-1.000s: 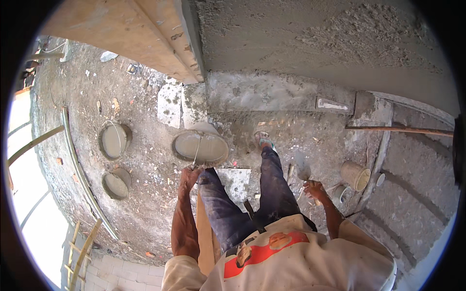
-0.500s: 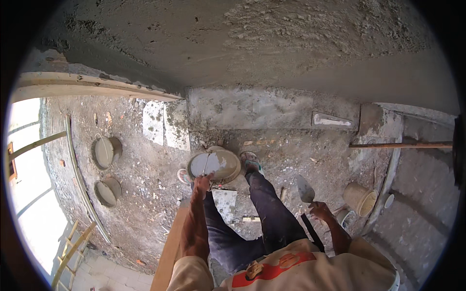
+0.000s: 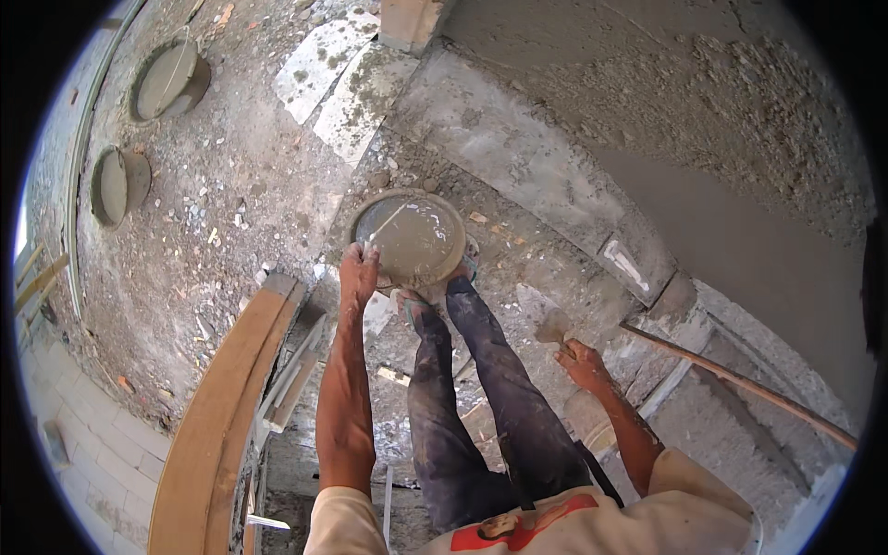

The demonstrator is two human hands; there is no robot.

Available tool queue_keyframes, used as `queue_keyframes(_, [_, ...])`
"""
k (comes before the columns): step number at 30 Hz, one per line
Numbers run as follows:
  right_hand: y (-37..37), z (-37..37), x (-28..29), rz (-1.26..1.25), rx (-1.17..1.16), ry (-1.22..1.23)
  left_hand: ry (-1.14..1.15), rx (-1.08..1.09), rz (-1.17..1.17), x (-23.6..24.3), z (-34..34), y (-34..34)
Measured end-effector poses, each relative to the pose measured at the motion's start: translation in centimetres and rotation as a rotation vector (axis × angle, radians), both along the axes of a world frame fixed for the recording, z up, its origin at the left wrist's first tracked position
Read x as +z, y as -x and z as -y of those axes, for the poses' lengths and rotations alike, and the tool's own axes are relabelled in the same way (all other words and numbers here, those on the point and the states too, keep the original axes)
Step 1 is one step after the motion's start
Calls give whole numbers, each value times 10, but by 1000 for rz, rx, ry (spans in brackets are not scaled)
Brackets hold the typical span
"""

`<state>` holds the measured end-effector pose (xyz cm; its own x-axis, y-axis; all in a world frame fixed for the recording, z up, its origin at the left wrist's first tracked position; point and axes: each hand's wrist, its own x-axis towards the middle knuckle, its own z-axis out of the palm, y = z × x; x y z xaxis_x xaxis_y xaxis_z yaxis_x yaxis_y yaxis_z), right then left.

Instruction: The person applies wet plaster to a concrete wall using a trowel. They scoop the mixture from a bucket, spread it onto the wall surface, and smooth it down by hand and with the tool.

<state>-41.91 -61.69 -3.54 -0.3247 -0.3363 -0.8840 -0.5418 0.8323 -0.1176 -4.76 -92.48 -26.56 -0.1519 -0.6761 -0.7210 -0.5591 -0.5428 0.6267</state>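
A round bucket (image 3: 435,268) of wet grey mortar is by my feet, its mouth facing up. My left hand (image 3: 359,271) is closed at the bucket's near left rim, gripping the thin pale handle (image 3: 389,224) that lies across the mortar. My right hand (image 3: 581,363) is closed round the grip of a trowel (image 3: 552,326), held off to the right of my legs. Mortar smears the trowel's blade, which points away from me. Part of the bucket's right side sits close to my right foot.
Two more mortar buckets, one farther (image 3: 171,81) and one nearer (image 3: 120,188), stand on rubble-strewn ground at left. A wooden frame (image 3: 217,416) rises beside my left arm. A wooden pole (image 3: 740,375) slants at right. Freshly plastered wall (image 3: 721,203) fills the upper right.
My view has turned left, so the wall now slants at upper right. The bucket appears turned and more level, my feet are closer together, and both hands keep their holds.
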Motion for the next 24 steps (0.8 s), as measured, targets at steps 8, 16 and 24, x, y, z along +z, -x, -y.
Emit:
queue_keyframes(8, [-59, 164, -154, -54, 642, 142, 259, 143, 278, -14, -121, -100])
queue_keyframes(16, [-130, 230, -287, -67, 1066, 296, -506, 368, 11, 172, -362, -52])
queue_keyframes(24, [-111, 202, -247, -70, 1042, 430, -332, 240, 519, 157, -389, 8])
